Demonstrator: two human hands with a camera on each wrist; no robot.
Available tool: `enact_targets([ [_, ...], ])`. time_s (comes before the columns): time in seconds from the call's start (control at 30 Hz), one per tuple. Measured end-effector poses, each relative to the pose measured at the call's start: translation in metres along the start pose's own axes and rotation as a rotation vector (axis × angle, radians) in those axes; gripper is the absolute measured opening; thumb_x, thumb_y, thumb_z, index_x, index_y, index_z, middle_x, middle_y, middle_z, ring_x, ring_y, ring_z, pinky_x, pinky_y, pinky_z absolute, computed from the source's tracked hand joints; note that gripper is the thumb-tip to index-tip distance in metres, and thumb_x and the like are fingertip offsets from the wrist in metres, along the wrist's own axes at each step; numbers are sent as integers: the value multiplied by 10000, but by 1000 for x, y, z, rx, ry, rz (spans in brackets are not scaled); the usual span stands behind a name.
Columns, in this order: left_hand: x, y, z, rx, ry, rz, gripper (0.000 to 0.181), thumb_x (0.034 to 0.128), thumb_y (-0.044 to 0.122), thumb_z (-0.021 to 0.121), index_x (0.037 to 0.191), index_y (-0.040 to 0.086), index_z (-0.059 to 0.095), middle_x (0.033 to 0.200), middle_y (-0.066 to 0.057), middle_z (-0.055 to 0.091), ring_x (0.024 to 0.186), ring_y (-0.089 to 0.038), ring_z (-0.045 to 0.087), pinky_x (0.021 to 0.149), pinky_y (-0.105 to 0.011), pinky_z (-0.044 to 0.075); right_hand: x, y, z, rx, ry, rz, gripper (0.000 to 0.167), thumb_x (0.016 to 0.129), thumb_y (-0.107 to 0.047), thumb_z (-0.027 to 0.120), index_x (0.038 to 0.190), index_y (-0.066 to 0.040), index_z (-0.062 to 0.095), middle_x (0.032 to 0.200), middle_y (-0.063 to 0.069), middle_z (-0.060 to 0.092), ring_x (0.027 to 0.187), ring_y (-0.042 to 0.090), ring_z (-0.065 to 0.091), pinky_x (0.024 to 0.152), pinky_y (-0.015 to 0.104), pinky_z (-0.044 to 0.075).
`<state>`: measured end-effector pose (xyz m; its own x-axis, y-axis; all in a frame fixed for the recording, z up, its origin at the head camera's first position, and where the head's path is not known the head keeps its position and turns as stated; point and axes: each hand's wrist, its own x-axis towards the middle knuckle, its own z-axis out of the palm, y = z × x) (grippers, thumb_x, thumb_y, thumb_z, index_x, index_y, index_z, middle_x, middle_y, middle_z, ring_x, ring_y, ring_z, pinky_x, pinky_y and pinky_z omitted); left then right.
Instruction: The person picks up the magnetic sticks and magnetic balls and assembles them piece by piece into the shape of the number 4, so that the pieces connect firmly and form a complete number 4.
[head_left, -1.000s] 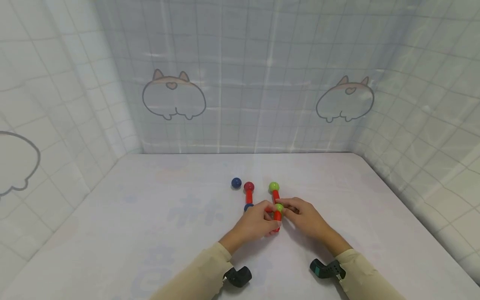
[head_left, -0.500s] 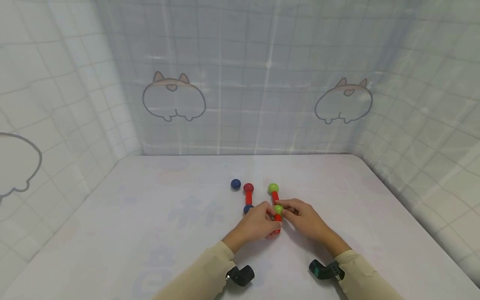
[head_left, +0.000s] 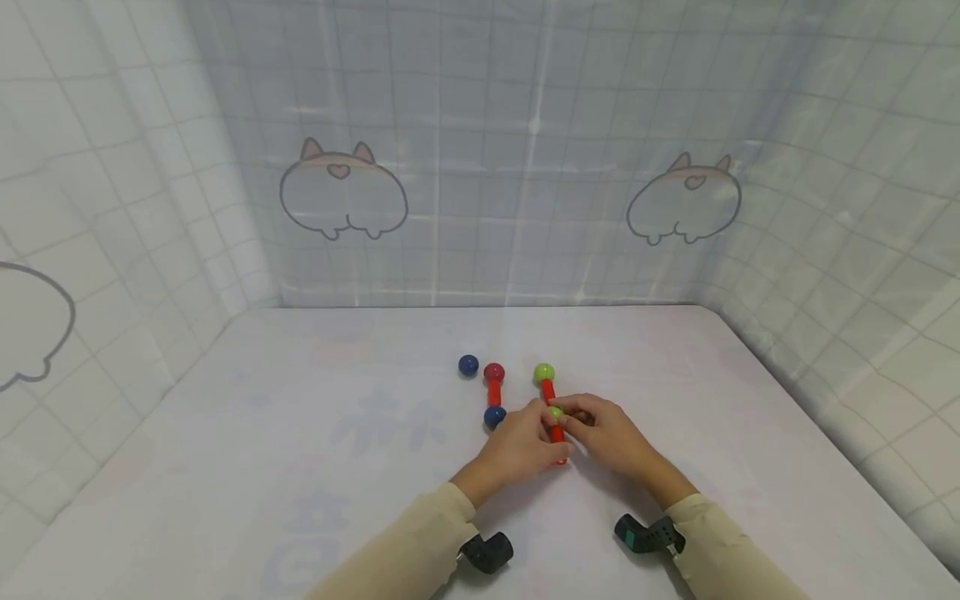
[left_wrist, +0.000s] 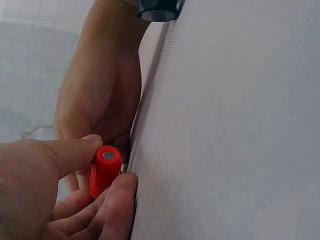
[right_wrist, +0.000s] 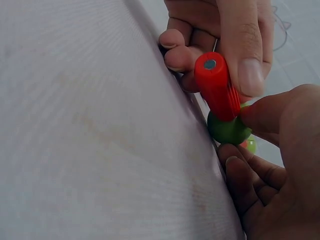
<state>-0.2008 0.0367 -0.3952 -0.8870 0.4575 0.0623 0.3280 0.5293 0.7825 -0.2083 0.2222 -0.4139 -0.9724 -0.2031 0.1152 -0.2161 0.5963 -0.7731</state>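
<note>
My left hand point(head_left: 517, 446) pinches a red rod point(left_wrist: 105, 172) between thumb and fingers. A small grey metal disc point(left_wrist: 108, 155) shows in the rod's near end. At the rod's far end, my right hand point(head_left: 611, 435) pinches a green ball point(right_wrist: 230, 131), and rod and ball touch. Beyond that ball, a second red rod point(head_left: 548, 390) runs away to another green ball point(head_left: 544, 372). To the left, a third red rod point(head_left: 494, 394) lies between a red ball point(head_left: 493, 372) and a blue ball point(head_left: 494, 417). My left hand hides the space between this blue ball and the held green one.
A loose blue ball point(head_left: 468, 365) lies left of the red ball. The pieces are on a pale table cover point(head_left: 360, 367). A gridded curtain point(head_left: 487, 167) hangs behind the table and along both sides. Dark wrist devices point(head_left: 487, 553) are worn on both arms.
My left hand has shifted slightly right, and the near end of the held red rod has swung right with it. My right hand has stayed at the green ball.
</note>
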Motion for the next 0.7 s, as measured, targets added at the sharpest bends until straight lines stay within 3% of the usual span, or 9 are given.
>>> enact_targets([
  [0.1,1,1,1,30,10,25,306,862,214,798,1021,98,564,711,56,577,630,-89,524,543,-222,438,0,1,0,4,-1,-4,295,974,-194,664,1268,-184,690,1057,-40,675,904,164,592,810,338,512],
  [0.3,-1,5,-6,65,-4,14,285,902,295,758,1046,117,588,703,58,583,610,-94,523,527,-234,433,0,-1,1,14,2,6,301,975,-214,666,1274,-189,687,1140,-28,672,962,156,613,861,360,526],
  [0.5,1,3,-24,82,21,48,178,968,348,662,1002,174,651,676,55,583,571,-105,535,521,-254,445,1,-2,0,6,5,0,302,971,-196,671,1272,-175,686,1175,-29,674,999,154,617,895,382,527],
  [0.7,8,-6,-48,119,96,32,126,984,295,629,1029,203,700,836,81,659,731,-110,598,631,-280,513,1,-3,1,20,4,25,292,969,-201,673,1260,-187,693,1146,-38,674,977,143,618,891,378,522],
])
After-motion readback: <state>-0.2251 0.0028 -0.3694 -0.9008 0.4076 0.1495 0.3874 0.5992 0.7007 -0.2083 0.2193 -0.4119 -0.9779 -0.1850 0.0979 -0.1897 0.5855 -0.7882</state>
